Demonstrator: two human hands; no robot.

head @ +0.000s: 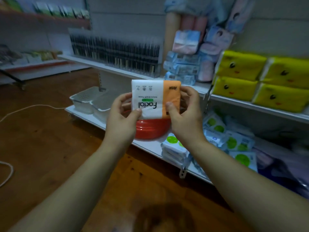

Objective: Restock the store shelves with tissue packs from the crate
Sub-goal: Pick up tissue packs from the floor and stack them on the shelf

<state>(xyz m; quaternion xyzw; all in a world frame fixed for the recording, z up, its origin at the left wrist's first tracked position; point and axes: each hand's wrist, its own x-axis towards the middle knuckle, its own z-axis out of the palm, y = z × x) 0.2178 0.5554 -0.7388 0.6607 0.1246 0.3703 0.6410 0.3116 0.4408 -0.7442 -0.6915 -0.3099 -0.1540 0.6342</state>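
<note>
I hold a white and orange tissue pack (150, 96), printed "Facial" upside down, in front of the shelves. My left hand (122, 119) grips its lower left edge and my right hand (185, 114) grips its orange right side. The pack hovers above a red round basin (150, 131) on the bottom shelf (147, 146). No crate is in view.
Yellow tissue packs (260, 79) are stacked on the middle shelf at right, with blue and pink packs (185, 64) to their left. Green-dotted white packs (222, 139) lie on the bottom shelf. White plastic bins (90, 101) sit at its left end. A white cable (25, 109) crosses the wooden floor.
</note>
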